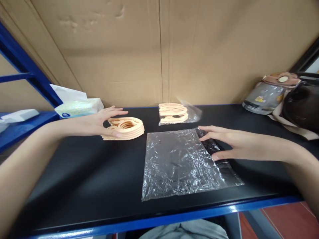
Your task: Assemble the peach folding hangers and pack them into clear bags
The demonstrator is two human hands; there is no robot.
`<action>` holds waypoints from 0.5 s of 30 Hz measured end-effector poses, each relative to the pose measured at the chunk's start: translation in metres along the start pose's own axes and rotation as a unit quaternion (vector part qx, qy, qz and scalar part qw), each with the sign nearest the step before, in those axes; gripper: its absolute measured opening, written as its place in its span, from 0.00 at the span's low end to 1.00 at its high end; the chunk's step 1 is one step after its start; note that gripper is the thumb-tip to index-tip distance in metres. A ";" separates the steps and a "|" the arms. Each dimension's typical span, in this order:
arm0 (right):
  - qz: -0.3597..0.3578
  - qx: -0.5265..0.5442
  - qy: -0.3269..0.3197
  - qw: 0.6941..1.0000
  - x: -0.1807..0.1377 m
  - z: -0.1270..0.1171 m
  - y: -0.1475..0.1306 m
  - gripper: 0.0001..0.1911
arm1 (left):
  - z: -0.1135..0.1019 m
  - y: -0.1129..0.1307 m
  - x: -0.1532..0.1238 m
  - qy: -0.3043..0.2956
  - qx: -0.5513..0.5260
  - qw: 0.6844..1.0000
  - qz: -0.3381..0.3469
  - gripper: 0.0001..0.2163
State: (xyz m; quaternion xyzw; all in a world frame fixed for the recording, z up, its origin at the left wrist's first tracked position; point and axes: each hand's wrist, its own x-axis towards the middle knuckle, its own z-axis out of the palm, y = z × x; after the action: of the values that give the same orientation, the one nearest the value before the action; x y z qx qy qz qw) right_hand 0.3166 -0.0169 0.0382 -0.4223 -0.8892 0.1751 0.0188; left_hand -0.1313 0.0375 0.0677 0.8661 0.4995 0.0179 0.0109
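A stack of peach plastic pieces [136, 127], which look like folded travel hangers, lies on the black tabletop [82, 186]. My left hand [107, 122] is at the left end of this stack, thumb on the near side and fingers stretched out over the far side; it does not grip it. To the right, a clear plastic bag [174, 162] lies flat, with crinkles. My right hand [224, 142] rests at its right-hand part, fingers apart, fingertips touching the film. Behind the bag sits a second set of peach pieces [173, 113] in clear wrapping.
A tissue pack [79, 108] stands at the back left by a blue metal frame [27, 59]. At the back right are a clear bottle with a brown lid [266, 94] and a dark bag [304, 106]. Cardboard [112, 49] walls the back; the table has a blue front edge [159, 215].
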 end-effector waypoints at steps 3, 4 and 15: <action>-0.014 -0.007 0.058 0.998 0.003 -0.003 -0.004 0.19 | 0.003 -0.015 -0.001 0.014 0.046 0.999 0.020 0.32; -0.021 -0.010 0.078 0.997 0.005 -0.004 -0.006 0.18 | 0.003 -0.018 0.000 0.017 0.059 0.998 0.025 0.32; -0.057 -0.033 0.184 0.981 0.011 -0.009 -0.011 0.17 | 0.002 -0.003 0.000 0.009 -0.024 1.000 -0.018 0.30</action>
State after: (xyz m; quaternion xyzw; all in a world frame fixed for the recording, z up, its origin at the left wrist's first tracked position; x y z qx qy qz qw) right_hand 0.3027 -0.0124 0.0494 -0.3963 -0.8984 0.0637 0.1784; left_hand -0.1336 0.0394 0.0654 0.8565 0.5141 0.0379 0.0275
